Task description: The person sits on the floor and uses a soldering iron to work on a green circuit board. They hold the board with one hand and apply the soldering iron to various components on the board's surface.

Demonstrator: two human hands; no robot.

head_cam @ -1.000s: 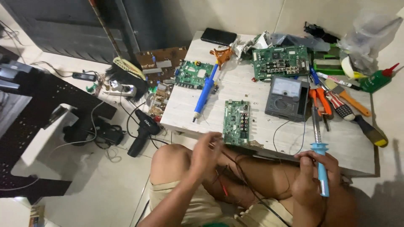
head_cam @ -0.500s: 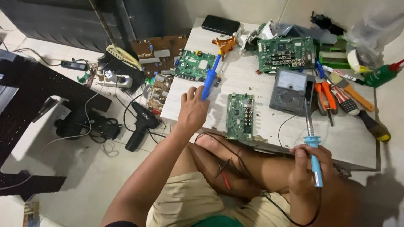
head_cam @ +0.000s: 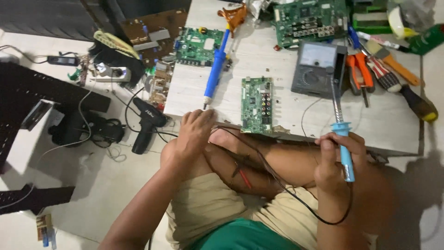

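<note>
The right hand (head_cam: 335,159) is wrapped tight around the light blue handle of a soldering iron (head_cam: 341,127), thumb and fingers closed on it, so that the metal tip points up and away from the bare legs, over the grey meter (head_cam: 318,68) on the low white table (head_cam: 296,115); its dark cord loops down across the lap. The left hand (head_cam: 196,132) rests at the near edge of the table with fingers curled loosely and nothing visibly held, just below the tip of the long blue suction pump (head_cam: 215,69), which lies slantwise and within easy reach. Just beside that hand, to its right, lies a small green circuit board (head_cam: 257,104), flat with its connectors upward, near the table edge, close to both hands. A red probe (head_cam: 243,175) and its wires lie over the crossed legs. Further back are larger green boards (head_cam: 307,22), orange pliers (head_cam: 360,71), a brush and screwdrivers laid to the right side. On the floor at left sit a black drill (head_cam: 145,124) and a power strip
</note>
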